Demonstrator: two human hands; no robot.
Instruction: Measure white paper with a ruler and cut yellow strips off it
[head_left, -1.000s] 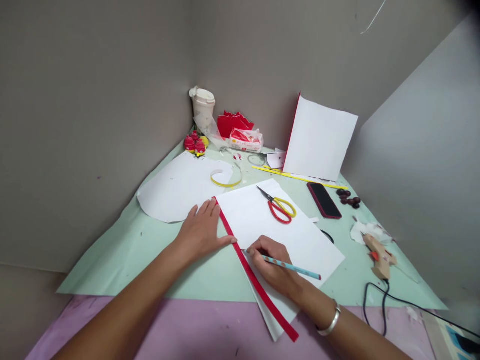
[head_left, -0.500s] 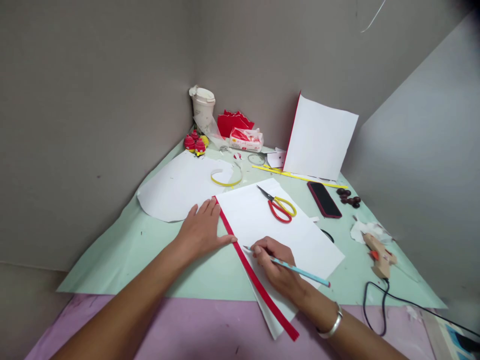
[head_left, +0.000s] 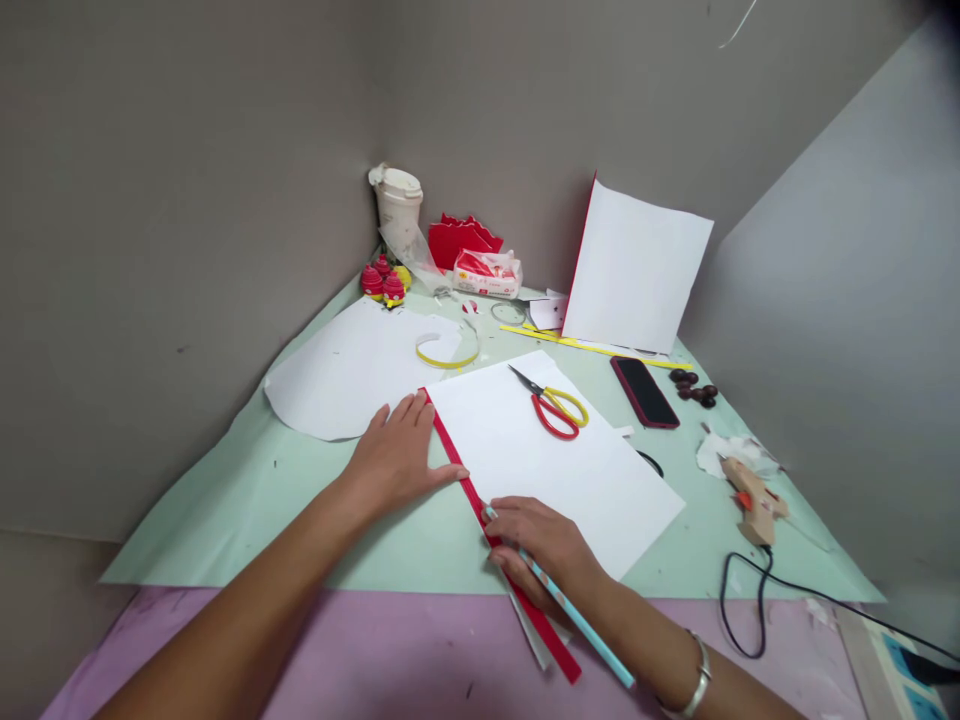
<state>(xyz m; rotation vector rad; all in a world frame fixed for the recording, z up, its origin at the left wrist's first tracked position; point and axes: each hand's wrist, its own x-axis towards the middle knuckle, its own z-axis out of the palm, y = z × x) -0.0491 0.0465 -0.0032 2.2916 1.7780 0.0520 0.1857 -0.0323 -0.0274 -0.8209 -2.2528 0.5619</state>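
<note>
At the left of the desk cover (head_left: 300,500), a rounded white sheet (head_left: 330,375) lies flat, with the left hand (head_left: 396,452) just below and to the right of it. Next in order, a red strip (head_left: 448,438) runs diagonally along the left edge of a white paper sheet (head_left: 600,500), its lower end reaching past the front edge of the cover. Change noted: the right hand (head_left: 544,545) has moved from above the sheet, where the pencil (head_left: 570,607) was poised in a writing grip, down and left onto the strip; the pencil now slants lower, toward the wearer. In my judgement, attention has passed from marking to handling the strip. Pose: the left hand is palm down, unclosed, fingertips at the strip's upper end and thumb laid across it farther down, apparently steadying it. The right hand is curled around the pencil, fingers and thumb at the strip just below the left thumb; whether they pinch or merely press it cannot be determined. Scissors (head_left: 541,391) rest on the sheet, untouched. Farther right lie a smartphone (head_left: 645,392) and a corded glue gun (head_left: 754,500), both clear of the hands.
</note>
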